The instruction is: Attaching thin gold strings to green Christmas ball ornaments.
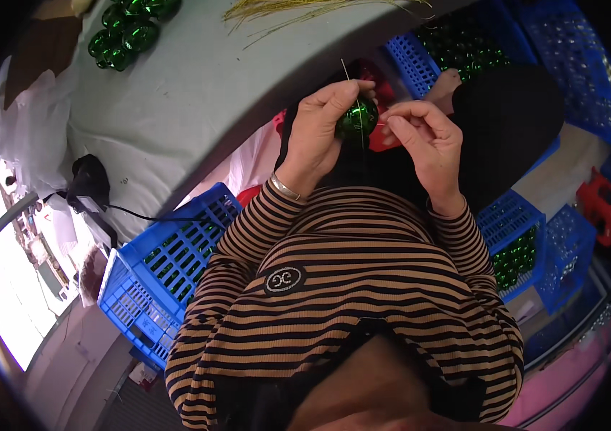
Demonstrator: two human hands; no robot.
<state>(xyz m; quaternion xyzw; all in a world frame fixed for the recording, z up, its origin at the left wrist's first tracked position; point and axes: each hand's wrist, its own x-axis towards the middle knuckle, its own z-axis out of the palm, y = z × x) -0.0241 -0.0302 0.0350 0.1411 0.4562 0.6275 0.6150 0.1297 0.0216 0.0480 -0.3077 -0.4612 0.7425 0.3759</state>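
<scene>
Over my lap, my left hand (320,122) is closed around a shiny green ball ornament (365,115). A thin, pale golden strand (345,70) stands up past the thumb and runs down across the ball. Just to the right of the ball, my right hand (426,140) has its thumb and forefinger pinched together. Whatever lies in that pinch is too small to make out.
A cloth-covered table (155,115) bears a bunch of green balls (129,32) and loose yellow strands (298,8). Blue crates with green balls stand at left (176,251), far right (420,65) and near right (510,223). A black cable (140,215) hangs at left.
</scene>
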